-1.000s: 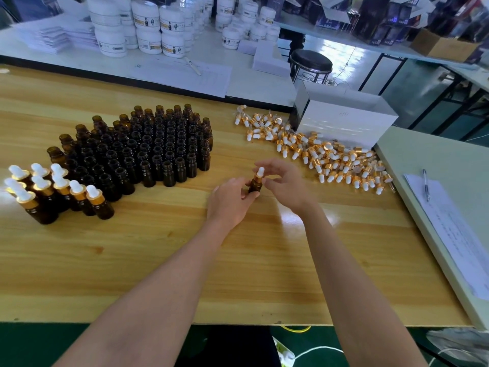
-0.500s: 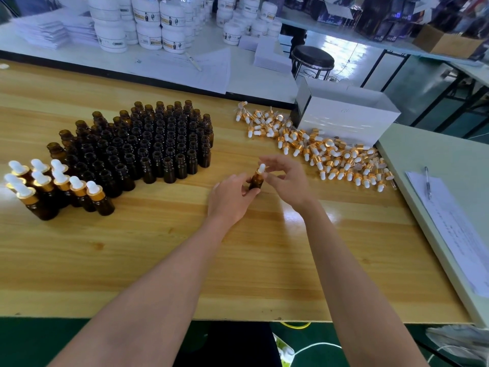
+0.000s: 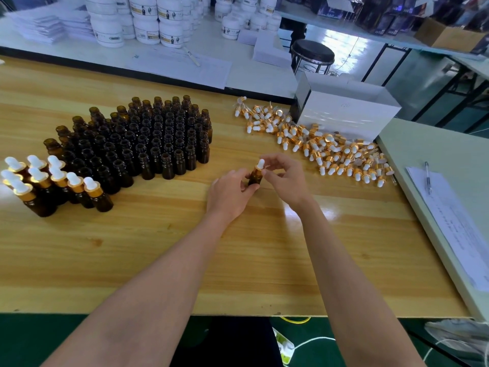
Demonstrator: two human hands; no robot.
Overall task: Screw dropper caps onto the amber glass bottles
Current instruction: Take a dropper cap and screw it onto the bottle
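Head camera looks down on a pale wooden tabletop [image 3: 158,247] with a glossy, striped grain. A grey-green table [image 3: 436,144] butts against its right edge and a white bench [image 3: 251,72] runs along its far edge. Below the near edge lie green floor [image 3: 39,337], a yellow cable [image 3: 295,319] and a white power strip [image 3: 284,345]. A dark round stool [image 3: 312,53] stands beyond the bench.

Near the middle of the tabletop, the left hand [image 3: 230,192] grips an amber bottle [image 3: 255,177] round its body, fingers curled. The right hand [image 3: 287,178] pinches the white-bulbed dropper cap [image 3: 260,164] on its neck between thumb and fingertips. The bottle is upright; whether its base touches the wood I cannot tell.

Uncapped bottles [image 3: 148,139] stand packed together toward the far left, with capped bottles [image 3: 53,181] clustered at the left edge. Loose caps [image 3: 317,144] are strewn toward the far right corner, just beside a white box [image 3: 346,112].

White jars [image 3: 148,22] stacked on the bench carry labels with a gold band and a dark figure; the lettering is too small to read. Printed sheets [image 3: 460,229] with a pen [image 3: 427,177] on top lie on the grey-green table, the print illegible.
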